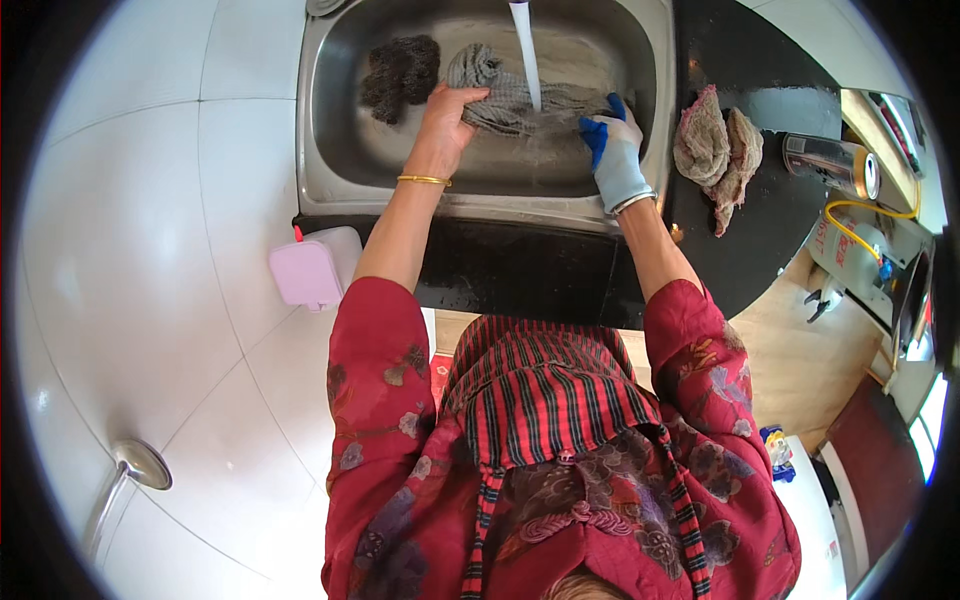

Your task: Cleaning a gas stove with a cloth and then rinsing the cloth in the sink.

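A wet grey checked cloth [510, 101] is stretched across the inside of a stainless steel sink [307, 142]. My left hand [448, 120], bare with a gold bangle at the wrist, grips its bunched left part. At the right end, my right hand [616, 146] holds the cloth; it wears a pale glove with blue fingertips, and a silver bangle sits at its cuff. A stream of water [528, 64] runs from the tap onto the cloth between my hands. To the left on the sink floor lies a crumpled dark brown cloth [401, 75].
Right of the sink, a crumpled beige cloth [701, 146] and a drink can [825, 161] on its side lie on the black countertop [517, 262]. Beyond its curved edge stands a gas cylinder [844, 255] with a yellow hose [870, 206]. A pink container [304, 274] is by the tiled wall.
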The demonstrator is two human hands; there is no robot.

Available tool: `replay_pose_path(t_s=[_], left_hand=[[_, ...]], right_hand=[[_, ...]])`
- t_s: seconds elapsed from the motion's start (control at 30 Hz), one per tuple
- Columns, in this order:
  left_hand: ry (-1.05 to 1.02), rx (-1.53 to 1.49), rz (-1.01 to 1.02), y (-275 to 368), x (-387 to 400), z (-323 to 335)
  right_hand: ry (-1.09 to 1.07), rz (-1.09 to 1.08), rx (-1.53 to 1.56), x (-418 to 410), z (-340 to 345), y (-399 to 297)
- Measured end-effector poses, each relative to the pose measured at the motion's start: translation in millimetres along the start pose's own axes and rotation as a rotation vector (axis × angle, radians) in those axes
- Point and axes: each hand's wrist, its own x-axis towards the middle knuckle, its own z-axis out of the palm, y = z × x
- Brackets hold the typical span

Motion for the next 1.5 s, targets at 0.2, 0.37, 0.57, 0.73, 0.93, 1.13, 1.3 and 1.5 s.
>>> replay_pose_path(t_s=[0.2, 0.37, 0.57, 0.73, 0.93, 1.13, 1.3, 1.5], left_hand=[[-0.323, -0.313, -0.282, -24.3, -21.0, 20.4], [-0.348, -0.25, -0.494, -66.9, -47.7, 74.9], [-0.348, 1.105, 0.505, -38.3, 21.4, -9.5], [-0.056, 1.644, 0.475, -28.5, 57.4, -55.6], [-0.097, 1.868, 0.646, -46.8, 42.6, -44.6], [-0.181, 1.994, 0.763, -78.1, 39.4, -5.3], [-0.231, 1.11, 0.257, -40.3, 65.6, -6.4], [-0.501, 0.494, 0.185, 12.0, -12.3, 16.5]], right_hand=[[-0.174, 0.36, 0.249, -22.7, 29.8, -0.2], [-0.619, 0.385, 0.558, 60.3, -19.2, 39.9], [-0.235, 0.121, 0.093, 4.7, 12.0, 2.8], [-0.028, -0.008, 0.182, 13.8, -2.8, 7.6], [0.108, 0.117, 0.075, 5.9, 10.6, 18.8], [0.17, 0.1, 0.079, 7.6, 0.3, 18.9], [0.13, 0.025, -0.055, 1.0, 10.5, 17.3], [-0.052, 0.639, 0.165, -23.5, 50.7, 9.6]])
